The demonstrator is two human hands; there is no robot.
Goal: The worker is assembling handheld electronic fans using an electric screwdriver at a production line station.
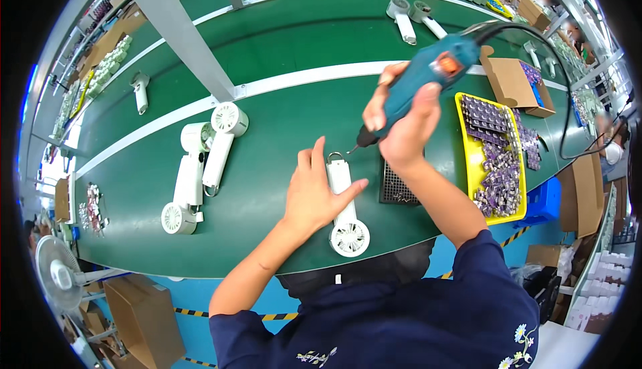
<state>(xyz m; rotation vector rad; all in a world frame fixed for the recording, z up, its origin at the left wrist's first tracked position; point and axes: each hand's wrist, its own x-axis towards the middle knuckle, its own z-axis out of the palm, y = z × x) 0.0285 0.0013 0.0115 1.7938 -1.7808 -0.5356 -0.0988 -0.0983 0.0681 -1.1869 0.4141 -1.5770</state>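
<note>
Your left hand (314,192) lies flat, fingers spread, pressing down on the handle of a white handheld fan (346,208) that rests on the green conveyor belt (281,48) right in front of you, round head toward you, loop end pointing away. Your right hand (401,118) is wrapped tight around a teal electric screwdriver (428,74), tilted, its dark tip hanging just above the far end of the fan's handle; whether the tip touches, you cannot tell from here. A black cord runs off the tool's rear to the right. Just right of the fan sits a black screw tray (398,185), partly under your right wrist. Further right, a yellow tray (468,168) holds purple circuit boards (498,168), with an open cardboard box (511,84) behind it. To your left, 2 more white fans (200,168) lie side by side on the belt, well apart from your hands. More fans sit farther up the belt. A white desk fan (57,268) stands below the belt at lower left.
</note>
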